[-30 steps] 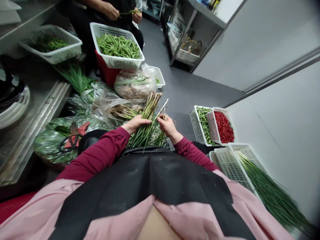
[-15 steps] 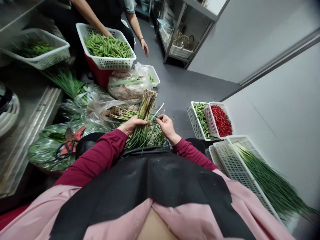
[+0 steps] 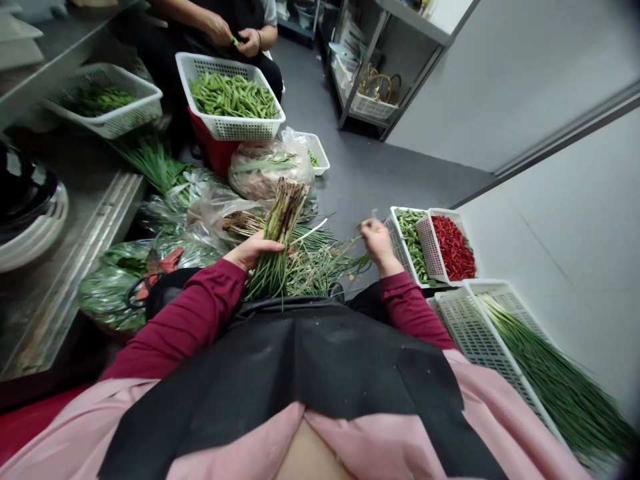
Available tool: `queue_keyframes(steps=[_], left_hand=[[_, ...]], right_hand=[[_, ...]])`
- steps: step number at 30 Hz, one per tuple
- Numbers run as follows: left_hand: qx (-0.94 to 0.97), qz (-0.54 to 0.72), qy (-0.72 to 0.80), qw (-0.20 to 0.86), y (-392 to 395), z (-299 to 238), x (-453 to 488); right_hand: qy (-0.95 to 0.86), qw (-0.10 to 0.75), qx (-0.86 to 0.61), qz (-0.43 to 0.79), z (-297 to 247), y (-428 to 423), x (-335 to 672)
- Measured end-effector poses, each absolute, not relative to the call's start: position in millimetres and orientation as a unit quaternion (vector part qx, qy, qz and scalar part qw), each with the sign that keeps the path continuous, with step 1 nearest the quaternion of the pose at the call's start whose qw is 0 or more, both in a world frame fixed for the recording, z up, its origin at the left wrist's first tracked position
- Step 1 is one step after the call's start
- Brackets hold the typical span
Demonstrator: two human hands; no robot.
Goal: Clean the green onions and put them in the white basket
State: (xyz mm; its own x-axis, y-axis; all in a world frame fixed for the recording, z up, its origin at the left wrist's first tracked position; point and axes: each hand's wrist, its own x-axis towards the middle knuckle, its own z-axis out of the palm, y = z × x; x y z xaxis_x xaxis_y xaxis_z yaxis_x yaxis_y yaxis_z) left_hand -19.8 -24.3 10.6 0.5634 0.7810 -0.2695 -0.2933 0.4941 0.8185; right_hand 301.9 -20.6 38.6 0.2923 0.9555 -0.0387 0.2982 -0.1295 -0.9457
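My left hand (image 3: 250, 250) is closed around a thick bundle of green chives (image 3: 277, 230), root ends pointing up and away. My right hand (image 3: 376, 240) is out to the right, pinched on a single chive stalk (image 3: 345, 257) drawn away from the bundle. Loose trimmed stalks (image 3: 315, 257) lie spread below and between my hands, over my black apron. Both sleeves are dark red.
White baskets at right hold cleaned chives (image 3: 545, 373), red chillies (image 3: 453, 247) and green pods (image 3: 413, 243). Ahead, a basket of green beans (image 3: 231, 93) sits on a red bin; another person's hands (image 3: 235, 37) work above it. Plastic bags, scissors (image 3: 150, 280) and a steel counter (image 3: 60, 220) are at left.
My right hand has moved from beside the bundle out to the right, drawing one stalk away. The other person's hands have come back together above the bean basket.
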Motion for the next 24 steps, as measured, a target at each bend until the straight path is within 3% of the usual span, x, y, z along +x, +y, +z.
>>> queue_keyframes(steps=[3, 5, 7, 9, 12, 14, 16, 20, 22, 24], left_hand=[[0.379, 0.344, 0.329, 0.793, -24, 12, -20], [0.384, 0.342, 0.325, 0.793, -24, 12, -19], [0.384, 0.334, 0.319, 0.799, -25, 12, -17], [0.379, 0.324, 0.312, 0.809, -26, 12, -13], [0.377, 0.304, 0.302, 0.821, -27, 11, -7], [0.377, 0.295, 0.291, 0.828, -26, 10, -5], [0.37, 0.296, 0.283, 0.834, -24, 8, -6], [0.338, 0.316, 0.292, 0.837, -19, 3, -11], [0.328, 0.315, 0.299, 0.839, -18, 2, -11], [0.328, 0.312, 0.296, 0.841, -19, 3, -9]], right_hand=[[-0.561, 0.277, -0.646, 0.437, 16, -38, 268], [-0.578, 0.241, -0.66, 0.415, 7, -47, 246], [-0.544, 0.313, -0.662, 0.41, 8, -50, 229], [-0.48, 0.386, -0.615, 0.492, 16, -49, 216], [-0.388, 0.403, -0.522, 0.644, 33, -40, 203], [-0.347, 0.403, -0.503, 0.681, 39, -32, 199], [-0.329, 0.449, -0.526, 0.643, 42, -25, 204], [-0.389, 0.586, -0.57, 0.425, 45, -19, 224], [-0.451, 0.561, -0.56, 0.41, 48, -21, 224], [-0.511, 0.482, -0.542, 0.462, 49, -26, 212]])
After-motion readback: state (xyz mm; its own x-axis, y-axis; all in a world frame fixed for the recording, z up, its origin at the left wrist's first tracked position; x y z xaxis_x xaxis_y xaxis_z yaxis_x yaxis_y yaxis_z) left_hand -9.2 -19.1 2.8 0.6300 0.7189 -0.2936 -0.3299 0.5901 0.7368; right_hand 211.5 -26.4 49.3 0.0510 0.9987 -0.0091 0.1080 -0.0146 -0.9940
